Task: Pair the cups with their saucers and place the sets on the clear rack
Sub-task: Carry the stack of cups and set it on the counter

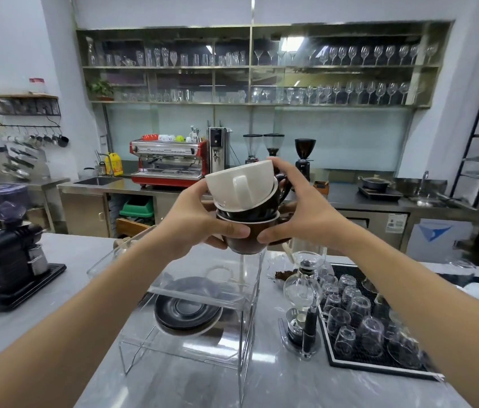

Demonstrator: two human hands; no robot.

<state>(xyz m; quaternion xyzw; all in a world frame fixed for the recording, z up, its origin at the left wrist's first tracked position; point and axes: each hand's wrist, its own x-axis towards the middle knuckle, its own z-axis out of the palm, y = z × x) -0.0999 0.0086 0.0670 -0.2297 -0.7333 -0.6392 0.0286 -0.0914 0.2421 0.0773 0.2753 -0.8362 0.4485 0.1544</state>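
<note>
Gripping cup stack (247, 207) – upright, top cup (241, 184) tilted

We see a grey marbled counter (173, 384). Near its middle stands the clear rack (203, 316), with a stack of dark saucers (186, 315) on its lower shelf. Just beside the rack, toward the right edge, stands a glass siphon brewer (303, 307), then a black mat (376, 322) carrying upturned glasses (353, 319). By the left edge sits a black coffee grinder (8, 254).
</note>
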